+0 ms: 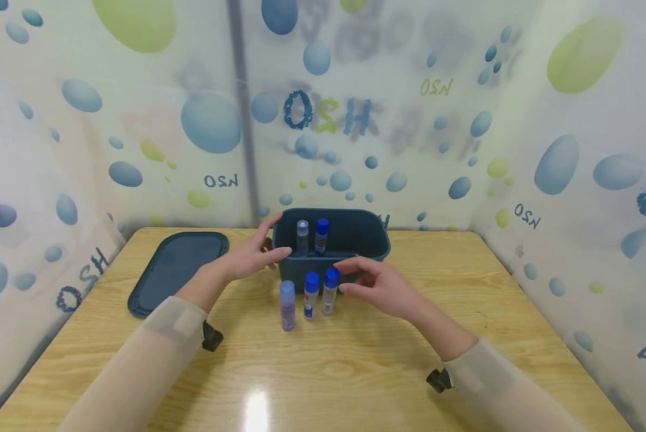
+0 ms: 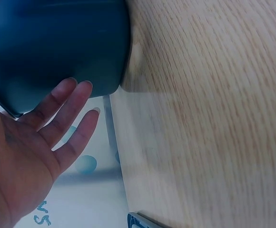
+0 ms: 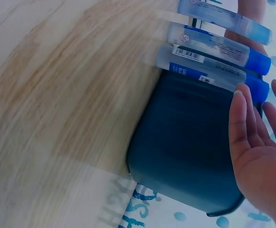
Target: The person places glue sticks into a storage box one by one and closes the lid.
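Note:
A dark blue plastic bin [image 1: 334, 264] stands at the back of the table. Inside it, toward the left, are a clear-capped bottle [image 1: 302, 239] and a blue-capped bottle [image 1: 321, 237]. My left hand [image 1: 250, 255] rests on the bin's left end, its fingers mostly straight along the outer wall [image 2: 57, 47]. Three slim bottles, like liquid glue, stand in front: a purplish one [image 1: 287, 306], a blue-capped one [image 1: 311, 297] and another blue-capped one [image 1: 330, 292]. Beside that last bottle's cap is my right hand [image 1: 379, 288], fingers extended and thumb apart, not gripping it.
A dark blue lid [image 1: 179, 270] lies flat on the table's left side. The wooden table [image 1: 323, 378] reaches back to a patterned curtain [image 1: 323, 120], which also hangs at both sides. Each wrist carries a small black camera [image 1: 212, 337].

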Demonstrator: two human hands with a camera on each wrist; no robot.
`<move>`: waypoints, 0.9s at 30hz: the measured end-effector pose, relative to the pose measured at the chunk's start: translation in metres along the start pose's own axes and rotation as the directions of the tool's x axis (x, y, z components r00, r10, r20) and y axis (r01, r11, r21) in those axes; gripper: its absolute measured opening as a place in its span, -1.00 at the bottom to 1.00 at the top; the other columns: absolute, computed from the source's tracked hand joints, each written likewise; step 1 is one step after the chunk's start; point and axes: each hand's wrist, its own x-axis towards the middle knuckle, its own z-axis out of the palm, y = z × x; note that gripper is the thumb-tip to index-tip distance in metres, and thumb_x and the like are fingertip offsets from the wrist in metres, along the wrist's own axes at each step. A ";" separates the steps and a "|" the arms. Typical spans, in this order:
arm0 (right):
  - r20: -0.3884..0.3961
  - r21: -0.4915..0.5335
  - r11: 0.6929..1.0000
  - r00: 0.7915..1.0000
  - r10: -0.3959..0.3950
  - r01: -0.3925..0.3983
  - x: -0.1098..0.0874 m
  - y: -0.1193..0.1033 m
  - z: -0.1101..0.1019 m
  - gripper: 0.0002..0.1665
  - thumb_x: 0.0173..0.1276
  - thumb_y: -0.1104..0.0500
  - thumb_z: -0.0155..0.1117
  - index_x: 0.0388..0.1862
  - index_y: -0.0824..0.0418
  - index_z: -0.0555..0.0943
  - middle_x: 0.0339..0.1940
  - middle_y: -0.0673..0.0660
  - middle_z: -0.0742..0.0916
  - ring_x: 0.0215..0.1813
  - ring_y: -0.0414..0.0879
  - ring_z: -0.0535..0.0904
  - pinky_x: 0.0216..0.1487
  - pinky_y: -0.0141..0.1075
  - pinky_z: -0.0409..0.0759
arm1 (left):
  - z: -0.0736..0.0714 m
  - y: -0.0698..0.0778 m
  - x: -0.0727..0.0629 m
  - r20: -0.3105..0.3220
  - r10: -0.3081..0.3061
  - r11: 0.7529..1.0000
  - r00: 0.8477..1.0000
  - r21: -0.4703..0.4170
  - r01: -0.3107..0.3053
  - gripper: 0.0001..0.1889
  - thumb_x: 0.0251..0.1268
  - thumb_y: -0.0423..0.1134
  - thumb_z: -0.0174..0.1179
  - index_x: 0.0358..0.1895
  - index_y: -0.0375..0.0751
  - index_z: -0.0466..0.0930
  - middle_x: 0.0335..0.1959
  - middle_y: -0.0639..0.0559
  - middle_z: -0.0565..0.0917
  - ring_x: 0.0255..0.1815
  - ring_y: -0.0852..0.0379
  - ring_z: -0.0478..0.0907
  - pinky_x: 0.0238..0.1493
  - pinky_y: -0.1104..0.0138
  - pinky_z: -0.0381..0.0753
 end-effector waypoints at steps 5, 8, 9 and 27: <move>-0.002 -0.004 1.000 1.000 0.015 -0.015 0.004 0.000 0.008 -0.40 0.55 0.06 0.51 0.52 0.02 0.64 0.36 0.15 0.75 -0.12 -0.05 0.72 -0.08 -0.29 0.75 | 0.001 0.000 0.001 -0.005 0.002 1.000 1.000 0.012 -0.002 0.02 0.61 0.34 0.18 0.83 0.37 -0.34 -0.05 -0.20 0.73 -0.02 -0.18 0.79 0.01 0.10 0.68; -0.007 0.001 1.000 1.000 0.023 -0.023 0.006 0.001 0.013 -0.40 0.55 0.08 0.51 0.52 0.02 0.63 0.35 0.14 0.76 -0.15 -0.06 0.72 -0.10 -0.28 0.75 | 0.000 0.001 0.000 -0.008 0.001 1.000 1.000 0.018 -0.001 0.02 0.61 0.35 0.17 0.83 0.37 -0.34 -0.05 -0.20 0.73 -0.02 -0.18 0.78 0.01 0.10 0.68; -0.009 0.008 1.000 1.000 0.025 -0.025 0.006 0.001 0.014 -0.41 0.56 0.09 0.50 0.51 0.03 0.63 0.34 0.15 0.76 -0.16 -0.06 0.72 -0.10 -0.28 0.75 | 0.000 0.001 0.000 -0.009 0.000 1.000 1.000 0.020 0.000 0.02 0.61 0.35 0.17 0.83 0.37 -0.34 -0.05 -0.21 0.73 -0.02 -0.18 0.78 0.01 0.10 0.67; -0.024 0.046 0.999 1.000 0.001 0.000 0.005 0.003 0.022 -0.61 0.59 0.16 0.46 0.32 0.09 0.64 0.15 0.18 0.75 -0.19 -0.05 0.71 -0.12 -0.33 0.77 | 0.000 0.002 -0.001 -0.004 -0.003 1.000 1.000 0.007 0.003 0.03 0.61 0.36 0.18 0.83 0.38 -0.35 -0.06 -0.21 0.71 -0.03 -0.18 0.77 0.00 0.12 0.66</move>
